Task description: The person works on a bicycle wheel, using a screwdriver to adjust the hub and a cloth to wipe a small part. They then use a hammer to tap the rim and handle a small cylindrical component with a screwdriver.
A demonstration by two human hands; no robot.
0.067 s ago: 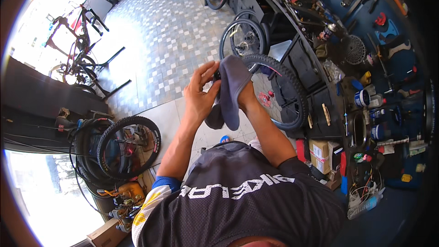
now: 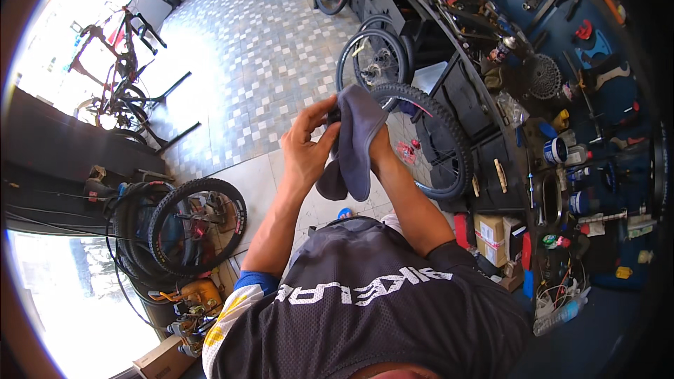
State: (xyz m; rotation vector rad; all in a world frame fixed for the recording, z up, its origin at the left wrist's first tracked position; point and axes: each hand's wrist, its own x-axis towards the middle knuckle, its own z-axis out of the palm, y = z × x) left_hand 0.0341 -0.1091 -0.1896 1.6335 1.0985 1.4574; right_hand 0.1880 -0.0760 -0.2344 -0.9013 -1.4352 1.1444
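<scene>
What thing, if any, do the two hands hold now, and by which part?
A grey cloth. The left hand is at its upper left edge; the right hand is partly hidden behind it, so its grip cannot be told.

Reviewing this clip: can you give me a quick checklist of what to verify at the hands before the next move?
1. Left hand at the gray cloth: ok, at its left side.
2. Right hand at the cloth: ok, partly hidden behind it.
3. Right fingers' grip: cannot tell, covered by cloth.
4. Cloth spread flat: not ok, it hangs folded.
5. Cloth clear of the knobby tire: cannot tell, they overlap in view.
</scene>
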